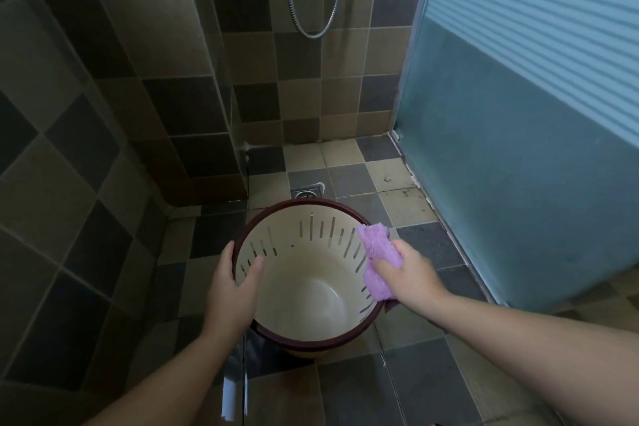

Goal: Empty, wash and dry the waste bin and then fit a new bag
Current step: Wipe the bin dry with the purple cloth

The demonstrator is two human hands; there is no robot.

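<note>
Here, in the head view, a round cream plastic waste bin with a dark red rim (304, 290) stands upright on the tiled floor (418, 387) of a shower room, low in the middle of the picture. Thin slots run down its walls near the top. Inside, only its pale bottom shows.

The left hand (235, 290) grips the bin's left rim. Its thumb lies on the outside of the rim and its fingers curl over the edge and rest on the inner wall.

The right hand (409, 275) holds a soft purple cloth (375, 259) and presses it on the bin's right rim. The fingers are curled round the cloth. Part of the cloth sticks up past the fingers and part hangs down inside the bin against the wall. The two hands are apart, one on each side of the bin.

Just behind the bin, a small square metal drain (307, 191) sits in the floor. A shiny metal shower hose (313, 33) hangs in a loop on the brown and grey tiled wall (304, 86) at the back. A frosted blue glass door (525, 135) stands on the right.
</note>
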